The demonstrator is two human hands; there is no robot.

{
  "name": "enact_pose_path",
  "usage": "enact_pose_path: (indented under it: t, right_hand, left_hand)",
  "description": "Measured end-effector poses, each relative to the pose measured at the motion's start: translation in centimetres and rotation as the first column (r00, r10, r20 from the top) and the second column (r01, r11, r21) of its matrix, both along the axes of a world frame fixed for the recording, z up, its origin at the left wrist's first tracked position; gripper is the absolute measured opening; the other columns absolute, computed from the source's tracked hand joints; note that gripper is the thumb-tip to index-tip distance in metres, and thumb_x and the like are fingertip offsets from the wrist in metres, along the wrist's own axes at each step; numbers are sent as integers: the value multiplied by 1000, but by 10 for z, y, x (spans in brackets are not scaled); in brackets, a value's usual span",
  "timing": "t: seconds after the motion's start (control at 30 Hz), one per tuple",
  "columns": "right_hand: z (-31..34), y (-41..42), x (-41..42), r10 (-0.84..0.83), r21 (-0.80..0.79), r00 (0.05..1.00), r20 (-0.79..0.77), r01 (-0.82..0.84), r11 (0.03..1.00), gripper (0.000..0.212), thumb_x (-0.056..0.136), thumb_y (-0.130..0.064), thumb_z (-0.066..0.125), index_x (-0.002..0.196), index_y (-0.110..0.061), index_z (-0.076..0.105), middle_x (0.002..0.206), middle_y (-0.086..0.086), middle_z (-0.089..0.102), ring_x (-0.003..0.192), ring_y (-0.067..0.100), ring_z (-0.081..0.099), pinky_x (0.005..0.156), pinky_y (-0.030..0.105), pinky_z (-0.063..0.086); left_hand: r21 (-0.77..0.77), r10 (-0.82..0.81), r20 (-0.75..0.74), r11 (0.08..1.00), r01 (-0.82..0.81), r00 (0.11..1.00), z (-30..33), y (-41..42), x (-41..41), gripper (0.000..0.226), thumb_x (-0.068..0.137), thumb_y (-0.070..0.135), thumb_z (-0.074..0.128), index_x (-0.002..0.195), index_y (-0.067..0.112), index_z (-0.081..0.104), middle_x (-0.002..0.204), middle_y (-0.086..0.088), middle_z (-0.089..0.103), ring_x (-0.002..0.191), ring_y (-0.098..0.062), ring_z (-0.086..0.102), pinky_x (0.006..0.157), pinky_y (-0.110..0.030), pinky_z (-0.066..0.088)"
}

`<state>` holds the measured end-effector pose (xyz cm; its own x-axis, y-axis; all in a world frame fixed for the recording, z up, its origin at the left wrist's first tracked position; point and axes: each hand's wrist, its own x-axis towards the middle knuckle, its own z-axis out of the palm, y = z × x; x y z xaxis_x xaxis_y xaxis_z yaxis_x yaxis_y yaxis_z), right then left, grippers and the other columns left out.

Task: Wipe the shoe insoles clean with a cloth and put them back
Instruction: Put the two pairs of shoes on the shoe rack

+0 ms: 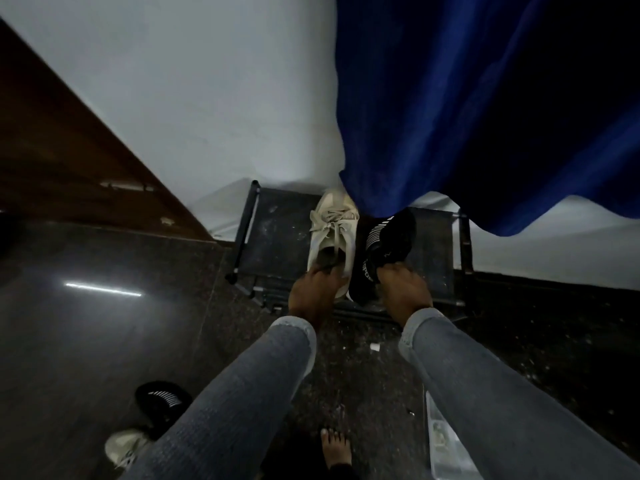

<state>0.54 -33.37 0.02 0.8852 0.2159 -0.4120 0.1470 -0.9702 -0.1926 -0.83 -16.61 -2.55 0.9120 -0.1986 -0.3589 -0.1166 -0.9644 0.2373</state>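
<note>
A dim room with a dark polished floor (104,323), a white wall and a blue curtain (467,109). Nearest, a second black shoe (162,400) and pale shoe (126,445) lie by the person's bare foot. Beyond, on a low black rack (277,230), the left hand (313,292) grasps the beige sneaker (332,233) at its opening; the right hand (403,289) grasps the black sneaker (384,251) by its collar. No cloth or loose insole shows. Likely fetching shoes; next comes pulling insoles out.

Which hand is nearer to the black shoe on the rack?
The right. The right hand grips the heel end of the black shoe; the left hand is beside it, at the opening of the beige shoe.
</note>
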Motion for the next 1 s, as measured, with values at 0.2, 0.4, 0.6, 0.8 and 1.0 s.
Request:
enact_pose_path:
  t: [0.2,0.4,0.6,0.8,1.0]
  right_hand:
    - [27,70,-11,143,49,990,18,-144,988,28,96,-11,43,122,-7,51,127,16,50,119,33,47,96,41,43]
    - [38,165,-22,394,1,916,79,-395,919,27,94,-5,44,119,-7,54,123,13,51,118,29,44,91,38,41]
    - [22,266,-55,617,-43,783,78,-616,787,25,93,-2,46,116,-6,56,119,13,53,115,29,48,90,39,47]
    - [-25,349,-97,739,-79,672,-46,-740,668,30,96,-6,46,125,-6,52,127,14,50,122,29,45,96,39,44]
    - [-104,392,-131,779,-105,599,-185,-801,590,29,95,-5,45,122,-5,55,126,16,53,120,31,49,94,37,44]
  left_hand:
    - [8,122,-16,993,-122,992,42,77,-27,37,97,25,48,133,17,43,130,-11,55,126,-32,45,89,-46,46]
    - [-14,331,-17,943,-332,943,52,169,-82,37,95,19,48,132,17,43,136,-6,52,131,-27,39,90,-43,44]
    - [5,500,-51,866,-500,865,34,256,-150,33,95,24,50,126,19,44,132,-2,53,126,-24,42,88,-44,47]
    - [39,597,-146,800,-598,789,-5,314,-215,32,95,24,48,126,17,44,127,-5,55,122,-27,46,87,-43,47]
    - [53,617,-272,776,-629,738,-82,347,-261,28,97,24,44,124,15,43,123,-8,55,120,-30,48,83,-45,49]
